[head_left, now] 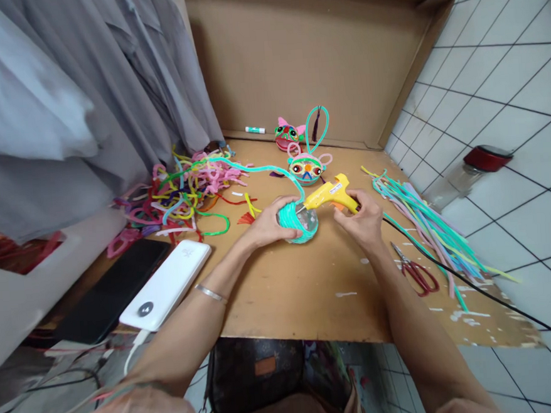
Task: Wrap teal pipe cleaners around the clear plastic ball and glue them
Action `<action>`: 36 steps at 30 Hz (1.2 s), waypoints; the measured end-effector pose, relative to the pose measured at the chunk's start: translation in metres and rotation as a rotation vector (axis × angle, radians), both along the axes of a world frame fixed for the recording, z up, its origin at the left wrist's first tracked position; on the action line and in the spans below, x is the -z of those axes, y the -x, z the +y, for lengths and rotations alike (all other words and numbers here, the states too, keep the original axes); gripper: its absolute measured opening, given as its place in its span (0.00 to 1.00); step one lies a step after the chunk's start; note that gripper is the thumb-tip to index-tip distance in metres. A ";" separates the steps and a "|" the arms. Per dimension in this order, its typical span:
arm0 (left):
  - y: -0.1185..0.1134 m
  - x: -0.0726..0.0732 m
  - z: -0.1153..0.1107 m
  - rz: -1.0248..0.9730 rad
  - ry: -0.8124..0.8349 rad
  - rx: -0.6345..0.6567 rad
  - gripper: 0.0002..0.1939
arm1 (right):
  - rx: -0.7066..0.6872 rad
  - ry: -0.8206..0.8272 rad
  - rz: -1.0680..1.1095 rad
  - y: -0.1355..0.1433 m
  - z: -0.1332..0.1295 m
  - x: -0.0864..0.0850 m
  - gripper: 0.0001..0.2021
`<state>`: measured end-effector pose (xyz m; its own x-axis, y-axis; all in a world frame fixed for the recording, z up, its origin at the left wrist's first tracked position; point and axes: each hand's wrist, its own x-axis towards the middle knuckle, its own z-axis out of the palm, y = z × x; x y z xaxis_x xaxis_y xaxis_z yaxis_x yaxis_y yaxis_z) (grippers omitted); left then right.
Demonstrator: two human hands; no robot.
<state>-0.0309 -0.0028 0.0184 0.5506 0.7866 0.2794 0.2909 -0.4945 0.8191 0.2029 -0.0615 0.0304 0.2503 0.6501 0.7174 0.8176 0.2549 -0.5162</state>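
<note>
My left hand (275, 223) is closed around a clear rounded ball (309, 224) partly wound with turquoise pipe cleaner (288, 221). A long turquoise strand runs from the ball up and left toward a tangled heap. My right hand (362, 219) grips a yellow hot glue gun (328, 192), its nozzle pointing left and meeting the ball near the wound edge. Just behind the ball sits a finished animal-face ornament (306, 168) with pink ears and a turquoise loop. Another ornament with pink pointed ears (287, 134) stands farther back.
Tangled coloured pipe cleaners (184, 194) lie at left; straight ones (428, 227) lie at right beside red-handled scissors (416, 271). A white power bank (168, 286) and black phone (114, 293) are at front left. The glue gun's black cord (469, 275) trails right. Cardboard (312, 59) stands behind.
</note>
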 end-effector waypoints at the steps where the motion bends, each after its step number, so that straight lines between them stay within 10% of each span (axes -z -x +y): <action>1: 0.000 0.001 0.001 0.001 -0.002 0.001 0.44 | 0.013 -0.002 -0.001 0.000 0.000 0.000 0.16; 36: 0.002 -0.006 -0.003 0.030 -0.013 0.031 0.43 | 0.056 0.001 -0.003 0.001 0.000 -0.001 0.15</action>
<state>-0.0326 -0.0060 0.0239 0.5831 0.7654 0.2722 0.2996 -0.5141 0.8037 0.2023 -0.0618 0.0318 0.2842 0.6360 0.7174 0.8320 0.2083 -0.5143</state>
